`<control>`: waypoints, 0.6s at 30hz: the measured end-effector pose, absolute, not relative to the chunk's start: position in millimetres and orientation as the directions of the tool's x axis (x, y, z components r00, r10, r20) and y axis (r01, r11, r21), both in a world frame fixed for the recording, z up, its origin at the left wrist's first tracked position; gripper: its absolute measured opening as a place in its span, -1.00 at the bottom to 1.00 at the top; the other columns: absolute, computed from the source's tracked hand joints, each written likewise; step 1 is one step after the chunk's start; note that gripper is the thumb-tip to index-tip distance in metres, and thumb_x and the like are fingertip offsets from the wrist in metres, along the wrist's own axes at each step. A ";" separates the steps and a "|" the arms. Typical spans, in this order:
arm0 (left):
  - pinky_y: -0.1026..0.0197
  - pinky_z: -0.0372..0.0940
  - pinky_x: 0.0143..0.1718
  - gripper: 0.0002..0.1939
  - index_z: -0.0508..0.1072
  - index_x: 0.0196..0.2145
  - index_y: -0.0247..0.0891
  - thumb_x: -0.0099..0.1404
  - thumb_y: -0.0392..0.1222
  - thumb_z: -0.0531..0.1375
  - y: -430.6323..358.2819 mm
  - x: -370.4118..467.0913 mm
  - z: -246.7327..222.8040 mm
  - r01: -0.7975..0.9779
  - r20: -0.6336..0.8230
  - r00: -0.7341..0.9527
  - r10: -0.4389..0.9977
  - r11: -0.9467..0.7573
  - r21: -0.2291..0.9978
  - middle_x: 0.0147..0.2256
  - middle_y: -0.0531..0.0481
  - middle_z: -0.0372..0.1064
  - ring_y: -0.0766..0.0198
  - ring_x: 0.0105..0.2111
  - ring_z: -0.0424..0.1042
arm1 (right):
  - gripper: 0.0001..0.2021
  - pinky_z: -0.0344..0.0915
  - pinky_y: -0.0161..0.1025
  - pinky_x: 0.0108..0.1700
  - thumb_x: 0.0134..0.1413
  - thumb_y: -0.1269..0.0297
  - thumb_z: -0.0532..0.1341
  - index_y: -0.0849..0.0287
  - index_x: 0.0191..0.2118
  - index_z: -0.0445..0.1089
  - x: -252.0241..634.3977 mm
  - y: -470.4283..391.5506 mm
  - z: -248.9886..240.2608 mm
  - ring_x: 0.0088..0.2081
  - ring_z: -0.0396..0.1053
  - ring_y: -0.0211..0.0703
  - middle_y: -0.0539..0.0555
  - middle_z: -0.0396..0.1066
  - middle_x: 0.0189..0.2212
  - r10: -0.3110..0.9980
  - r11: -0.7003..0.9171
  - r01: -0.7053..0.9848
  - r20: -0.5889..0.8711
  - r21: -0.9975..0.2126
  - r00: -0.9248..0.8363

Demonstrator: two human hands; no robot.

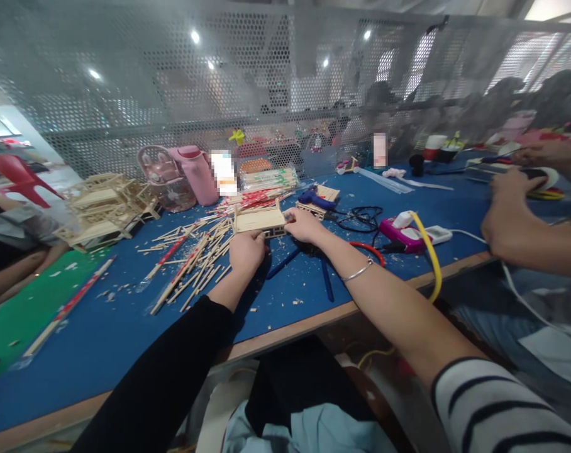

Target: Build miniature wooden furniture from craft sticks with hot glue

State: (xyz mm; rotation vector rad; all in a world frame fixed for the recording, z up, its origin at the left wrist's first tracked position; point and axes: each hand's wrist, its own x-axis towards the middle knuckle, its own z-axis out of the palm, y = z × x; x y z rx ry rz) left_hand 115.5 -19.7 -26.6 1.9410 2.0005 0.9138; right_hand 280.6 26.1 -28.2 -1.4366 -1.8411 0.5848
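A small wooden stick frame (pixel 260 219) with a flat top and short upright posts sits between my two hands over the blue table. My left hand (pixel 248 253) is closed on its near left edge, fingertips partly hidden. My right hand (pixel 304 225) pinches its right end. Just behind my right hand lies a blue glue gun (pixel 317 199) by another small wooden piece (pixel 329 192). Loose wooden sticks (pixel 203 264) are spread left of my left hand. Blue-handled pliers (pixel 327 280) lie beneath my right wrist.
Stacked wooden models (pixel 109 207), a pink bottle (pixel 197 175) and a phone (pixel 224 171) stand at the back left. A magenta power strip (pixel 401 235) with a yellow cable is on the right. Other people's arms reach in at both sides.
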 end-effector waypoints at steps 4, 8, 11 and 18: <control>0.26 0.11 -0.51 -0.70 0.57 -0.45 -0.23 0.16 -0.05 0.09 -23.1 113.7 -23.9 0.764 0.242 -0.081 0.967 -0.096 0.638 -0.57 -0.04 0.46 0.25 -0.56 0.33 | -0.59 0.23 -0.28 -0.26 -0.24 0.55 0.14 0.19 -0.15 0.35 284.2 24.4 -27.4 -0.36 0.33 -0.18 0.04 0.43 -0.38 0.962 0.251 0.646 0.258 -0.720 -0.086; 0.28 0.08 -0.56 -0.65 0.58 -0.31 -0.25 0.13 0.03 0.13 -29.2 106.4 -19.4 0.658 0.235 -0.011 0.972 -0.170 0.734 -0.62 0.01 0.42 0.31 -0.65 0.22 | -0.67 0.19 -0.28 -0.31 -0.22 0.51 0.15 0.21 -0.21 0.36 290.8 13.7 -16.5 -0.42 0.25 -0.21 0.02 0.35 -0.45 0.902 0.327 0.651 0.431 -0.685 0.000; 0.30 0.08 -0.55 -0.61 0.57 -0.27 -0.26 0.13 0.06 0.14 -34.4 100.2 -11.5 0.637 0.297 0.011 0.955 -0.236 0.734 -0.62 0.05 0.40 0.34 -0.65 0.19 | -0.81 0.16 -0.33 -0.33 -0.09 0.40 0.15 0.20 -0.27 0.40 290.9 0.9 -5.8 -0.45 0.22 -0.26 -0.02 0.31 -0.49 0.756 0.605 0.558 0.629 -0.567 -0.180; 0.33 0.04 -0.59 -0.58 0.55 -0.27 -0.29 0.15 0.08 0.11 -38.6 100.3 -3.7 0.594 0.326 0.056 0.944 -0.294 0.749 -0.56 0.05 0.40 0.39 -0.64 0.16 | -0.83 0.14 -0.31 -0.26 0.08 0.32 0.17 0.21 -0.30 0.50 275.9 -9.7 -3.0 -0.34 0.33 -0.22 0.08 0.46 -0.38 0.598 0.790 0.492 0.636 -0.365 -0.489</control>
